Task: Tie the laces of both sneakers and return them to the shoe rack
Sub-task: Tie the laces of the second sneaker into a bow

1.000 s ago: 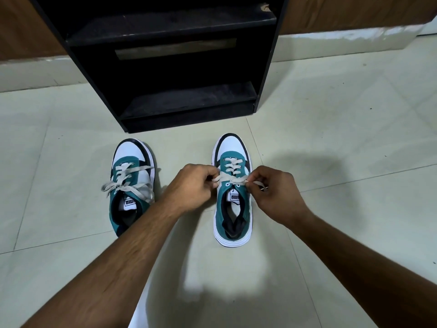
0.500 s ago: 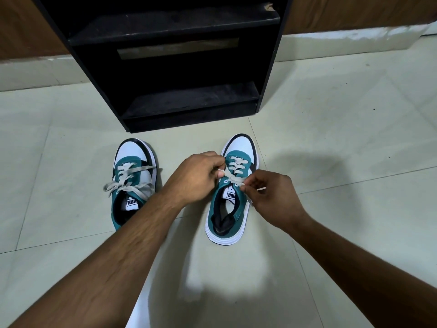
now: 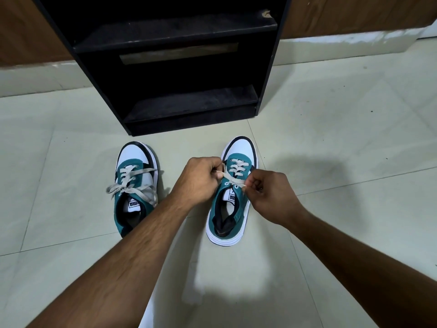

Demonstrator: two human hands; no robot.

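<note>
Tilting since a second ago, the right sneaker (image 3: 233, 195) is leaning left while the left hand (image 3: 201, 179) and right hand (image 3: 269, 194) are each pinching its lace (image 3: 230, 178) in a closed grip.

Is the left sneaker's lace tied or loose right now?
Loose, as far as shows: the left sneaker has lace ends splayed across its tongue, no bow visible, and neither hand touches it.

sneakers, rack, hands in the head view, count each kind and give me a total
sneakers: 2, the left sneaker and the right sneaker, both on the floor
shoe rack: 1
hands: 2, the left hand and the right hand, each pinching a lace end of the right sneaker
total: 5
</note>
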